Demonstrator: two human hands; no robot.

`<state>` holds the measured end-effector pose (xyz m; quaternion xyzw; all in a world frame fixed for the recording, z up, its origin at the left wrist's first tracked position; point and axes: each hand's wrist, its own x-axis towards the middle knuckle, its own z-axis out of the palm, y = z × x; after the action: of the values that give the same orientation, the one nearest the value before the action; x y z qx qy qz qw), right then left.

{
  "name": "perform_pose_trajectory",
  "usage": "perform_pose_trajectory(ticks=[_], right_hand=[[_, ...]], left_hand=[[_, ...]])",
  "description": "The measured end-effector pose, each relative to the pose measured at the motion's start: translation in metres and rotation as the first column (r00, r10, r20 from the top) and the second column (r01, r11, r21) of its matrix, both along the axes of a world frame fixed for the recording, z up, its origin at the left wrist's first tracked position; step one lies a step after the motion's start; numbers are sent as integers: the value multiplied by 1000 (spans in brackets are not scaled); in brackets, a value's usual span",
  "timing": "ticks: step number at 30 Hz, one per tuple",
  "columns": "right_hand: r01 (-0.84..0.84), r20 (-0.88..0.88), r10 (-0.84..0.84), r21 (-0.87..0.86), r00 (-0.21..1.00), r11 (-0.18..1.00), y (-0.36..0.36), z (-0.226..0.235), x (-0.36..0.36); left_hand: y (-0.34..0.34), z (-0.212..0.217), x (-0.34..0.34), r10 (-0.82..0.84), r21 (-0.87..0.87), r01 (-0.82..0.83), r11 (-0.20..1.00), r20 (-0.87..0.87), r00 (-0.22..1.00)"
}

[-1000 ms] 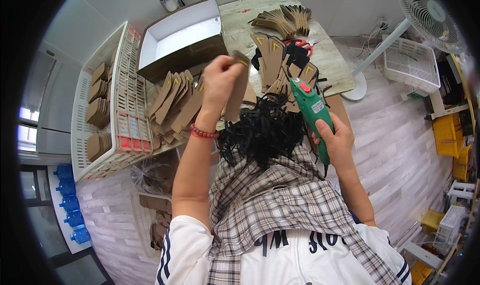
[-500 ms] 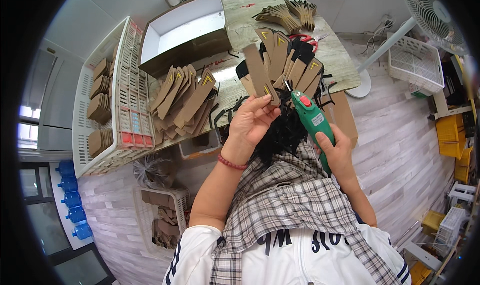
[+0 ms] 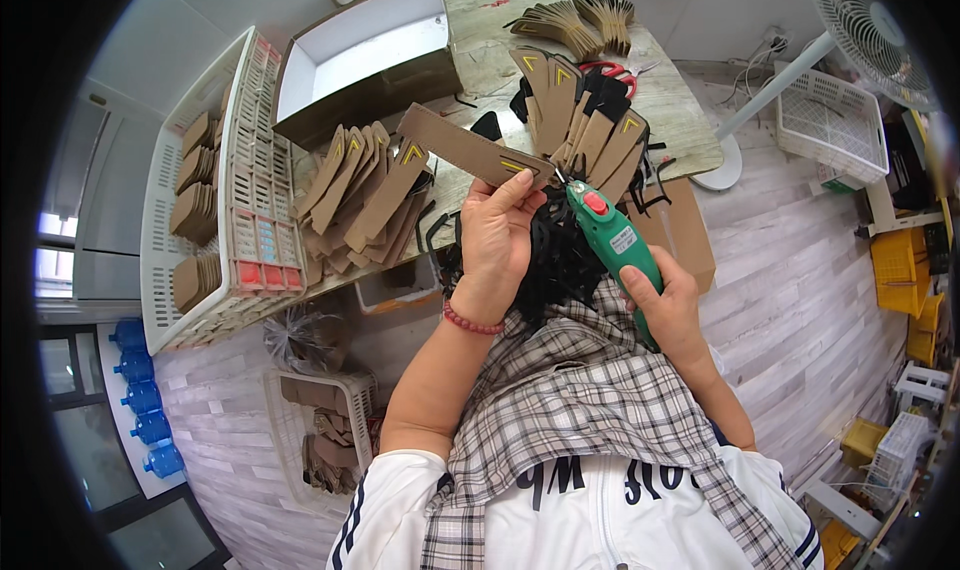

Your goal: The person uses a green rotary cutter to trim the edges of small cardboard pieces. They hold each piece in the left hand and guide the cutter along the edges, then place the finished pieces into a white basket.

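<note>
Hands, 2 in use. Left hand (image 3: 497, 235): pinching a brown strip (image 3: 455, 140) between thumb and fingers, close to its yellow-marked end. Right hand (image 3: 668, 305): wrapped around a green power tool (image 3: 615, 235). Strip held over the table (image 3: 480, 30) near its front edge; long axis upper left to lower right, marked end toward the tool tip. Contact there: cannot tell.

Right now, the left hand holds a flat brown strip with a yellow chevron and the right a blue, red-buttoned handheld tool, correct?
No: the head view shows the right hand holding a green, red-buttoned handheld tool, not a blue one; the rest stands.
</note>
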<state>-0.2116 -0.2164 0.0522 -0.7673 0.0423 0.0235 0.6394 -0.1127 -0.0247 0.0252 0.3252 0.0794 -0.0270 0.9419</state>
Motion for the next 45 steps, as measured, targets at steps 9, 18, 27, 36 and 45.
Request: perform_pose_trajectory(ticks=[9,18,27,36,45], right_hand=[[-13,-20,13,12,1000,1000,0,5,1],[-32,-39,32,9,999,999,-4,11,2],[-81,-42,80,-20,996,997,-6,17,10],[-88,-73,88,10,993,996,2,10,16],[-17,-90,19,24,996,1000,-5,2,13]], left_hand=[[-2,-2,1,12,45,-13,999,36,999],[8,3,4,-45,180,21,983,132,990],[17,2,2,-105,238,67,969,152,983],[76,15,40,279,63,-282,957,47,959],[14,-50,113,149,926,-128,-356,191,970]])
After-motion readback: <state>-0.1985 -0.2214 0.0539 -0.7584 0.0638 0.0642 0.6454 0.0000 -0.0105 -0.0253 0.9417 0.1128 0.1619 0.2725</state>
